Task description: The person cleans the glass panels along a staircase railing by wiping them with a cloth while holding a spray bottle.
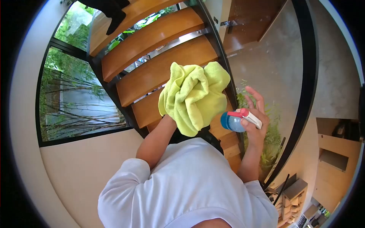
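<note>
A crumpled lime-green cloth (194, 95) drapes over my left hand (170, 122), hiding the fingers beneath it. Only the wrist and lower edge of that hand show, and the cloth is bunched up on it in front of my chest. In my right hand (259, 121) is a small spray bottle (236, 122), gripped around its red-and-white trigger head. The bottle lies tilted sideways, its clear body ending in a blue part that points left toward the cloth. A couple of fingers of this hand stick up off the bottle.
Wooden stair treads (152, 57) rise ahead between dark metal stringers. A black-clad leg and foot (116, 21) of someone else stand on an upper tread. At right is a glass panel (273, 68) with a black rail (307, 57); a window (76, 98) is at left.
</note>
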The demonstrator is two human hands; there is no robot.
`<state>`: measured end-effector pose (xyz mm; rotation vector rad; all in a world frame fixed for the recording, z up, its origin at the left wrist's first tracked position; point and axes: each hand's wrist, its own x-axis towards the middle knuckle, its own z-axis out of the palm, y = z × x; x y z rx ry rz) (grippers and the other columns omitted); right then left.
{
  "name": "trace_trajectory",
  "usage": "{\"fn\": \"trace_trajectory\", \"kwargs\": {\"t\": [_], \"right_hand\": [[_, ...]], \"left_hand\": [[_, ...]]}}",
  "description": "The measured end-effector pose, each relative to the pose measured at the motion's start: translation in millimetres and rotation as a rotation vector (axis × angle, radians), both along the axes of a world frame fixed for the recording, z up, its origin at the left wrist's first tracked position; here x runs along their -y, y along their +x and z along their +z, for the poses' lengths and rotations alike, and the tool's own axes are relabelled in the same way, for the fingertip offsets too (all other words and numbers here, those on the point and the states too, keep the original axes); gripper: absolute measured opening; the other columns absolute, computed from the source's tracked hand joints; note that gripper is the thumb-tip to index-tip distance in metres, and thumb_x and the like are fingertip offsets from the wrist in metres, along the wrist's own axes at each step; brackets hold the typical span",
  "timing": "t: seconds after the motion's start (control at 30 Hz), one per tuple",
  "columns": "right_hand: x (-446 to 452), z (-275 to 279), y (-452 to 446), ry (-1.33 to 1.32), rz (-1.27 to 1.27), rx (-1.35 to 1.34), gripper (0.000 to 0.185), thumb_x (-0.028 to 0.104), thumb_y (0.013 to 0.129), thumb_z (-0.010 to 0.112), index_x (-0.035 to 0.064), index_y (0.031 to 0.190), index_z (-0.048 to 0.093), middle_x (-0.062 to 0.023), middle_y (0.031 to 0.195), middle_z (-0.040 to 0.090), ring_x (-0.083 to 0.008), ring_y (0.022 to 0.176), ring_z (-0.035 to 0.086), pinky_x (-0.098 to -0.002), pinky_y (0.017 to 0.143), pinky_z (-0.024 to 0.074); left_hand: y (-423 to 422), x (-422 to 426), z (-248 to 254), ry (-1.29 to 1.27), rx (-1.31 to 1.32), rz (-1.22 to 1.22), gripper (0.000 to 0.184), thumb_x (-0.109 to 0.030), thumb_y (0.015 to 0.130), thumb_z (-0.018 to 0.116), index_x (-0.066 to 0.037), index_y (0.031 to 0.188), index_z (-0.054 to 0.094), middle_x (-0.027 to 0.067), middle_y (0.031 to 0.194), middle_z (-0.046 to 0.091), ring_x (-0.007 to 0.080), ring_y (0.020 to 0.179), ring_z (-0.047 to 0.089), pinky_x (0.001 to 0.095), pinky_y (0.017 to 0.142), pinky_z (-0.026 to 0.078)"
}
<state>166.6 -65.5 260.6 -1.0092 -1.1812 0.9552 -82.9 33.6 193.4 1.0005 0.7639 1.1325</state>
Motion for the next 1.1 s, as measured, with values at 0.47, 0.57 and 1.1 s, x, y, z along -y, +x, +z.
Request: {"fn": "trace_trajectory", "kwargs": {"t": [0.47, 0.57, 1.1], "right_hand": [[-102, -19, -15, -0.299, 0.056, -0.147, 0.043, 0.019, 0.078, 0.075, -0.0081, 0.112, 0.072, -0.0154, 0.128, 0.063, -0.0193, 0.110, 0.062, -0.0294, 0.097, 0.0449], [-101, -32, -3, -0.344, -0.147, -0.197, 0.049, 0.019, 0.078, 0.074, -0.0098, 0.117, 0.069, -0.0114, 0.118, 0.068, -0.0184, 0.106, 0.063, -0.0298, 0.098, 0.0443], [-84, -30, 15, -0.253, -0.129, -0.108, 0.051, 0.012, 0.087, 0.067, -0.0132, 0.131, 0.058, -0.0178, 0.113, 0.068, -0.0233, 0.104, 0.066, -0.0360, 0.099, 0.0496]], "left_hand": [[-51, -95, 35, -0.527, 0.507, -0.206, 0.042, -0.032, 0.106, 0.043, -0.002, 0.129, 0.060, 0.0162, 0.121, 0.068, 0.0272, 0.107, 0.070, 0.0432, 0.094, 0.058], [-78, -102, 35, -0.479, 0.703, -0.031, 0.057, -0.048, 0.105, 0.035, -0.006, 0.138, 0.055, 0.0161, 0.133, 0.063, 0.0354, 0.122, 0.062, 0.0545, 0.106, 0.048], [-140, -64, 35, 0.410, -1.490, 0.171, 0.057, -0.011, 0.084, 0.070, 0.000, 0.137, 0.052, 0.0156, 0.131, 0.063, 0.0368, 0.111, 0.065, 0.0471, 0.092, 0.054]]}}
